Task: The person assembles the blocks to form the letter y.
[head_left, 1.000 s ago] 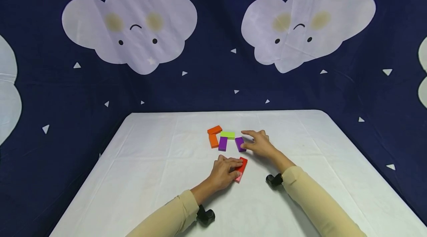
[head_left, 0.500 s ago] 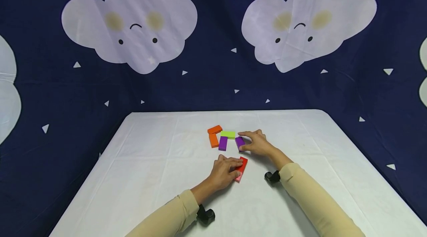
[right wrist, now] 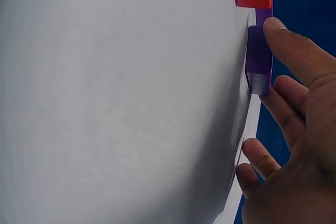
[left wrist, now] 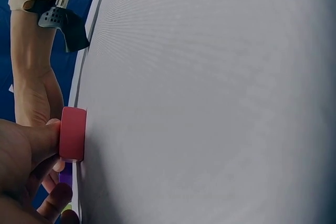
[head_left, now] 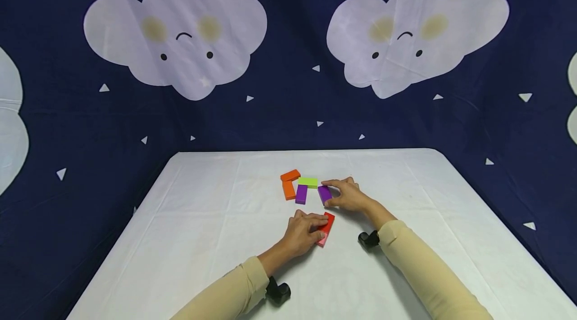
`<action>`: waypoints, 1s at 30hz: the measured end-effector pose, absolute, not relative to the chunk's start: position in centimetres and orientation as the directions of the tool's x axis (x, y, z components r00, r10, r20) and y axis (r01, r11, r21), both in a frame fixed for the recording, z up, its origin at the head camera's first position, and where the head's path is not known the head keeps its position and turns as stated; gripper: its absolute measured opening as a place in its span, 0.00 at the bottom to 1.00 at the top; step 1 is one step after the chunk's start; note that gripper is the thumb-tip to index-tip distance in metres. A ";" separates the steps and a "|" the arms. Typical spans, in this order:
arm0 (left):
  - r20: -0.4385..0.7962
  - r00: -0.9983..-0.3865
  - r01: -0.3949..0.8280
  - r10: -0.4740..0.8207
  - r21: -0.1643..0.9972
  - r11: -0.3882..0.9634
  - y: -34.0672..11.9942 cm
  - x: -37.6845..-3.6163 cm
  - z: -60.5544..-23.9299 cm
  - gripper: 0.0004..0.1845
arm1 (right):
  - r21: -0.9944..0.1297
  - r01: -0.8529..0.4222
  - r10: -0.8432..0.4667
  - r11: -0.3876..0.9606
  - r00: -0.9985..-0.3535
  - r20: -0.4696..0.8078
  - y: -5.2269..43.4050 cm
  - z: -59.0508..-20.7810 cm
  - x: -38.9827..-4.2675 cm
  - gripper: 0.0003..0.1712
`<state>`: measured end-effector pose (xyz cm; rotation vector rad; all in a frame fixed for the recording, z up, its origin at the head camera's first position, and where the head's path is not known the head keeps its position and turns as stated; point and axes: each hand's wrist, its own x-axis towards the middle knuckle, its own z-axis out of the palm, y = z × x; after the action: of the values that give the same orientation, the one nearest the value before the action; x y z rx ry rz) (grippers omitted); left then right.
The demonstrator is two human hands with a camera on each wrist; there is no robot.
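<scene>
In the head view my left hand (head_left: 303, 232) holds a red block (head_left: 330, 219) and a pink block (head_left: 322, 242) that lie end to end, fingers over the red one and thumb at the pink one. The pink block's end face (left wrist: 73, 134) shows large in the left wrist view. Farther back, my right hand (head_left: 349, 196) pinches a purple block (head_left: 323, 194) by its two ends, thumb at the near end and forefinger at the far end. That purple block (right wrist: 259, 51) stands close to the cloth in the right wrist view.
Left of the right hand, a lime green block (head_left: 308, 182) lies crosswise behind a second purple block (head_left: 301, 195). Two orange blocks (head_left: 288, 190) meet at an angle beside them. A white cloth (head_left: 216, 260) covers the table; a dark blue curtain (head_left: 288, 124) hangs behind it.
My right hand has shifted slightly left, and its forefinger has come down to the far end of the purple block. The left hand and its blocks have stayed in place.
</scene>
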<state>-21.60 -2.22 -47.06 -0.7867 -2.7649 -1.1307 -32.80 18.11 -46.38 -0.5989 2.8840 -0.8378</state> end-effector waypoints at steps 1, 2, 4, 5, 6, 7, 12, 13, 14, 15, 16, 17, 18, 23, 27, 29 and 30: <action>0.232 -0.870 0.473 0.435 0.643 0.602 -2.2 -21.6 -47.1 0.18 | -0.529 -0.344 -0.389 0.776 -0.921 0.029 18.1 -46.4 -32.8 0.39; 0.229 -0.871 0.470 0.434 0.646 0.602 -2.2 -21.6 -47.0 0.18 | -0.530 -0.339 -0.386 0.777 -0.922 0.024 18.2 -46.4 -32.8 0.39; 0.228 -0.873 0.467 0.431 0.646 0.604 -2.1 -21.6 -47.0 0.18 | -0.533 -0.323 -0.374 0.782 -0.927 0.012 18.2 -46.4 -32.8 0.39; 0.227 -0.874 0.464 0.429 0.647 0.605 -2.1 -21.6 -47.0 0.18 | -0.532 -0.320 -0.372 0.784 -0.928 0.011 18.2 -46.4 -32.8 0.39; 0.227 -0.875 0.464 0.428 0.645 0.607 -2.1 -21.6 -47.0 0.18 | -0.533 -0.318 -0.370 0.784 -0.929 0.009 18.2 -46.4 -32.8 0.39; 0.230 -0.875 0.465 0.427 0.643 0.608 -2.1 -21.6 -47.1 0.18 | -0.532 -0.316 -0.369 0.785 -0.930 0.008 18.2 -46.4 -32.8 0.39; 0.230 -0.876 0.465 0.424 0.637 0.615 -2.1 -21.5 -47.1 0.18 | -0.519 -0.320 -0.368 0.793 -0.930 0.011 18.2 -46.6 -32.8 0.39; 0.229 -0.877 0.464 0.423 0.638 0.615 -2.1 -21.5 -47.0 0.18 | -0.512 -0.323 -0.369 0.796 -0.930 0.013 18.2 -46.6 -32.9 0.39; 0.227 -0.877 0.462 0.423 0.640 0.615 -2.1 -21.5 -47.0 0.18 | -0.508 -0.326 -0.370 0.797 -0.929 0.015 18.2 -46.7 -32.9 0.39; 0.226 -0.878 0.461 0.423 0.640 0.615 -2.1 -21.5 -47.0 0.18 | -0.505 -0.329 -0.372 0.798 -0.928 0.017 18.3 -46.8 -32.9 0.39; 0.226 -0.878 0.460 0.422 0.640 0.615 -2.1 -21.5 -47.0 0.18 | -0.504 -0.332 -0.373 0.797 -0.928 0.020 18.3 -46.8 -32.9 0.39; 0.226 -0.878 0.460 0.422 0.640 0.616 -2.0 -21.5 -46.9 0.18 | -0.504 -0.333 -0.373 0.797 -0.927 0.023 18.4 -46.9 -33.0 0.39; 0.225 -0.879 0.459 0.421 0.641 0.615 -2.0 -21.5 -47.0 0.18 | -0.505 -0.335 -0.374 0.795 -0.927 0.026 18.4 -47.0 -33.0 0.39; 0.226 -0.879 0.457 0.419 0.645 0.612 -2.0 -21.5 -47.0 0.18 | -0.531 -0.321 -0.352 0.784 -0.935 0.046 18.6 -47.0 -33.0 0.39; 0.223 -0.881 0.454 0.417 0.649 0.611 -2.0 -21.5 -47.0 0.18 | -0.568 -0.285 -0.303 0.772 -0.951 0.065 18.9 -46.7 -32.8 0.38; 0.224 -0.881 0.454 0.417 0.650 0.609 -2.1 -21.5 -47.0 0.18 | -0.582 -0.270 -0.280 0.767 -0.957 0.075 19.0 -46.6 -32.7 0.38; 0.223 -0.881 0.453 0.417 0.652 0.608 -2.1 -21.5 -47.0 0.18 | -0.587 -0.261 -0.269 0.766 -0.960 0.076 19.1 -46.5 -32.7 0.38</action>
<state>-21.49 -2.07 -47.03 -0.7505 -2.7732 -1.1451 -32.72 19.06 -46.51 -0.4408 2.9408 -0.9745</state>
